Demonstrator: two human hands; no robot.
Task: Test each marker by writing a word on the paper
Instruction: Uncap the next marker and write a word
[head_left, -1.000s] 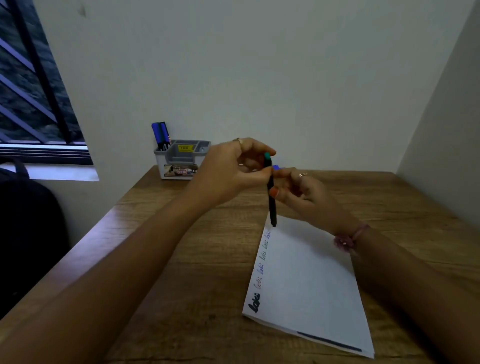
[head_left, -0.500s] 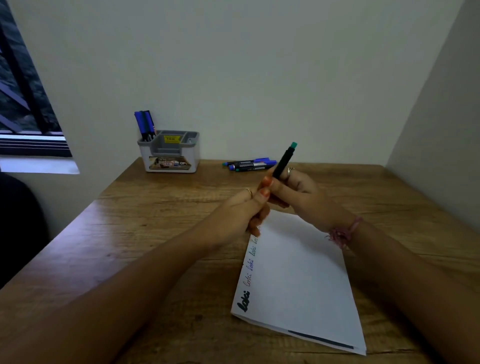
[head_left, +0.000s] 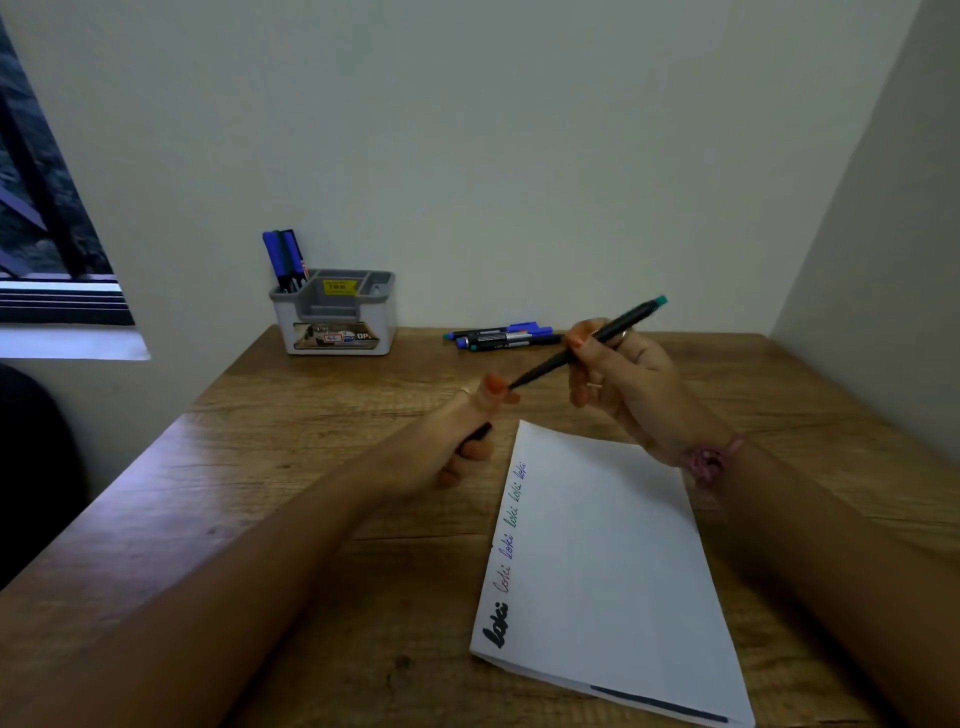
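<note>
Pale walls are closing in a corner around a wooden worktop (head_left: 322, 467), where a white paper (head_left: 608, 561) is lying near and to the right, one word repeated down its left edge. Above its far corner, both hands are holding a slim black marker (head_left: 571, 351) slanted in the air, green end up to the right. The right hand (head_left: 628, 384) is pinching the barrel between thumb and fingers (head_left: 579, 340); the left hand (head_left: 457, 441) is curling around the lower end, seemingly gripping the cap, though that end is hidden. Against the far wall, more markers (head_left: 501, 336) are lying flat, and others are standing in a grey holder (head_left: 337, 317) to the left. The marker is looking light, stiff and smooth, so it is probably best held low on the barrel for writing.
</note>
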